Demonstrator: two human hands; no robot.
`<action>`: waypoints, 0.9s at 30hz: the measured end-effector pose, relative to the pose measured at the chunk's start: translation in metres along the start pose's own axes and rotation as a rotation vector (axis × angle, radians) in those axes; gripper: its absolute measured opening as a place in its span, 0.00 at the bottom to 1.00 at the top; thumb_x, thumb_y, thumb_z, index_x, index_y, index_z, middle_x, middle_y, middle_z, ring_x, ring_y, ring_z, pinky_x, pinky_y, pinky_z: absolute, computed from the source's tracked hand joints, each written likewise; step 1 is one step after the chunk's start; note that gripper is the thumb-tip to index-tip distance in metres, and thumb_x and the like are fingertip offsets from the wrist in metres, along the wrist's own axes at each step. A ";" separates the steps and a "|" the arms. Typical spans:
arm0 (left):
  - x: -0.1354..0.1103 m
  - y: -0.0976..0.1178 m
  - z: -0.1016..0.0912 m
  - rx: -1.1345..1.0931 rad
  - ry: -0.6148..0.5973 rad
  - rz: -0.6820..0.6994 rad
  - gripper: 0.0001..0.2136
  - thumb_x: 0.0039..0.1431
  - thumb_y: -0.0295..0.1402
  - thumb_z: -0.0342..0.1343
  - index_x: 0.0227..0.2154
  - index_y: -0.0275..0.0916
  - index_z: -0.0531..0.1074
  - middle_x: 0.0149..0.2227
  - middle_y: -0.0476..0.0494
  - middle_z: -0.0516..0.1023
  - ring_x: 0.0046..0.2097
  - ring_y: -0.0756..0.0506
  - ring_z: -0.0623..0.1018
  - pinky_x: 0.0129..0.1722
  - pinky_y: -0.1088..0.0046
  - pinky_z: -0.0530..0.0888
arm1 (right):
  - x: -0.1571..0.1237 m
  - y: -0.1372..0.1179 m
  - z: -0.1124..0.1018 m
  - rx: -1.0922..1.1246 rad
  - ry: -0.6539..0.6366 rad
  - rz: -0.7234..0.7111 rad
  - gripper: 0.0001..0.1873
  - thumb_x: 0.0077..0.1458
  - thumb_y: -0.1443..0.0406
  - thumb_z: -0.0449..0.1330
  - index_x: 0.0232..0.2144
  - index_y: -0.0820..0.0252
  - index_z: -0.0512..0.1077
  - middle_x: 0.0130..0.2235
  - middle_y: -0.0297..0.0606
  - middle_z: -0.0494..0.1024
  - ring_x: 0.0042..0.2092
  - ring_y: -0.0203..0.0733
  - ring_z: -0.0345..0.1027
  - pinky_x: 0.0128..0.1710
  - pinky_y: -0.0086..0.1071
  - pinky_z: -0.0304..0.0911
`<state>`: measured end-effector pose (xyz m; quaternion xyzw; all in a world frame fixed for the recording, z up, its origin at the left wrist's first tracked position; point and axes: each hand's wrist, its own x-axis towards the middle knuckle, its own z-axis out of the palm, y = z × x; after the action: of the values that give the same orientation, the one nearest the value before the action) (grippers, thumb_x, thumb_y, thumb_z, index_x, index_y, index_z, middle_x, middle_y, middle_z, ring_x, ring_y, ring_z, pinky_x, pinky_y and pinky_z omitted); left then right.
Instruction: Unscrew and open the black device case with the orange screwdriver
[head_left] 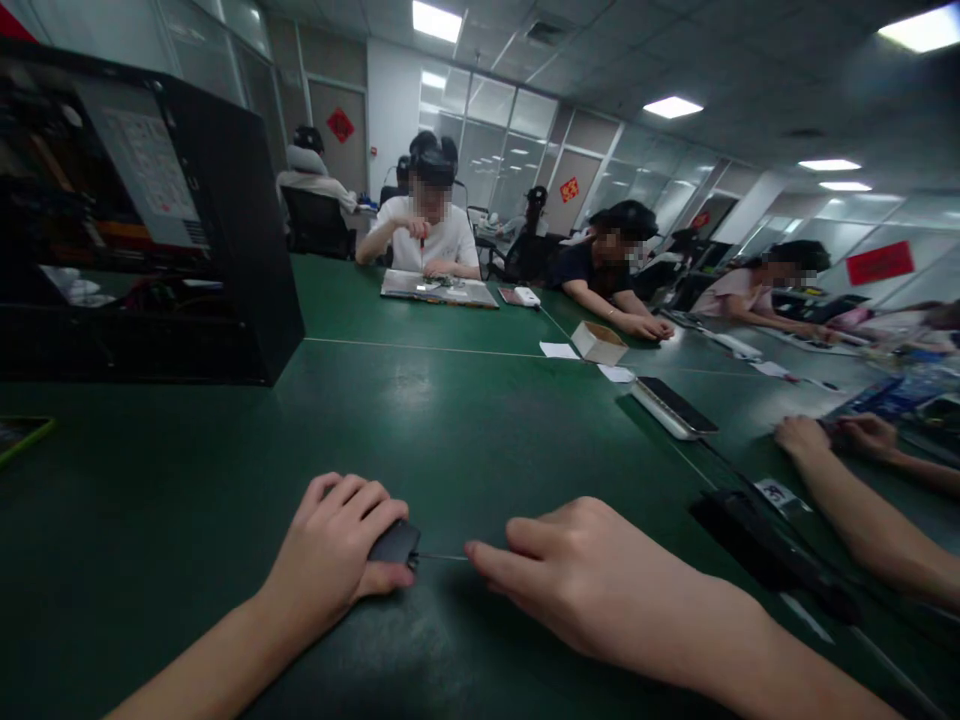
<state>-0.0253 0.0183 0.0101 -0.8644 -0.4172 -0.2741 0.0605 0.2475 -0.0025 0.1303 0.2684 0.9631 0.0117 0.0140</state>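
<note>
On the green table, my left hand is wrapped round a small dark grey object that looks like a computer mouse; the fingers cover most of it. A thin, straight dark strand runs from its right end to the fingertips of my right hand. Those fingers are closed in a pinch on the strand. Whether it is a cable or a slim metal shaft I cannot tell.
A black computer case with an open side stands at left. A phone on a white box and a dark blurred brush-like thing lie to the right. Near an open carton, co-workers sit round the table; one's hands are close at right.
</note>
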 end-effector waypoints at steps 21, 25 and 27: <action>-0.003 -0.002 0.003 -0.116 0.000 0.067 0.31 0.62 0.65 0.44 0.38 0.41 0.75 0.35 0.46 0.81 0.37 0.41 0.79 0.44 0.61 0.64 | -0.003 0.041 0.077 0.462 0.232 0.002 0.19 0.70 0.59 0.52 0.52 0.63 0.76 0.32 0.38 0.80 0.30 0.36 0.70 0.30 0.30 0.59; -0.001 -0.001 0.000 -0.147 -0.008 0.060 0.28 0.66 0.61 0.44 0.39 0.40 0.75 0.36 0.45 0.82 0.38 0.41 0.79 0.44 0.61 0.64 | -0.001 0.045 0.094 0.281 0.311 -0.070 0.20 0.71 0.58 0.50 0.51 0.64 0.75 0.29 0.36 0.77 0.27 0.36 0.67 0.27 0.31 0.56; 0.000 0.000 -0.001 -0.145 -0.015 0.060 0.28 0.66 0.61 0.45 0.39 0.41 0.75 0.37 0.45 0.82 0.38 0.41 0.79 0.44 0.61 0.63 | 0.000 0.043 0.095 0.229 0.371 -0.090 0.19 0.71 0.59 0.50 0.50 0.64 0.75 0.28 0.35 0.75 0.26 0.36 0.66 0.26 0.32 0.55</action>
<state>-0.0261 0.0180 0.0107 -0.8806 -0.3707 -0.2952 0.0025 0.2727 0.0362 0.0364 0.2180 0.9553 -0.0492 -0.1934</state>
